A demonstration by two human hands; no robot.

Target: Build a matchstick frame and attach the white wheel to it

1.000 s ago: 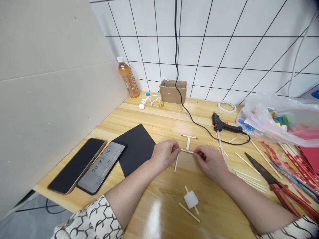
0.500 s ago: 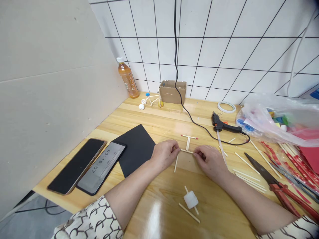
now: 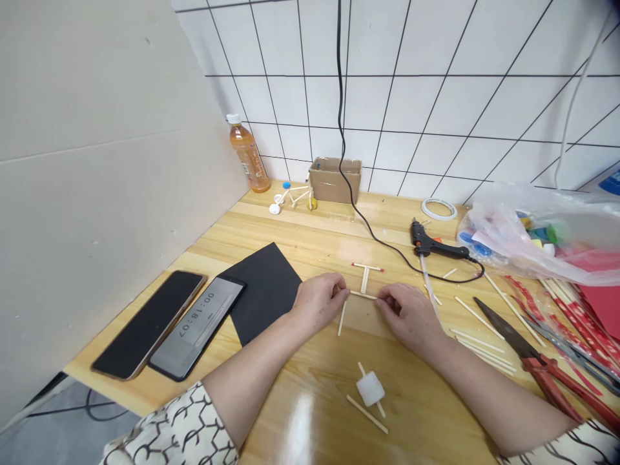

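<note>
My left hand (image 3: 317, 302) and my right hand (image 3: 404, 315) pinch the two ends of a thin wooden stick (image 3: 363, 295), which lies crosswise just above the table. Beyond it, a T of wooden matchsticks (image 3: 367, 274) rests on the wood, its stem almost reaching the held stick. A loose stick (image 3: 342, 318) lies by my left hand's fingers. Nearer me, a white plastic cylinder on a stick (image 3: 371, 389) lies beside another stick (image 3: 367, 414).
A hot glue gun (image 3: 429, 244) and its black cord (image 3: 372, 229) lie beyond my right hand. Loose sticks and red-handled scissors (image 3: 527, 349) lie right. Two phones (image 3: 194, 326) and black card (image 3: 264, 290) lie left. A small stick bicycle model (image 3: 290, 196) stands by the tiled wall.
My hands and the held stick stay almost still. The whole view tilts slightly, so the wall and table shift a little in the picture.
</note>
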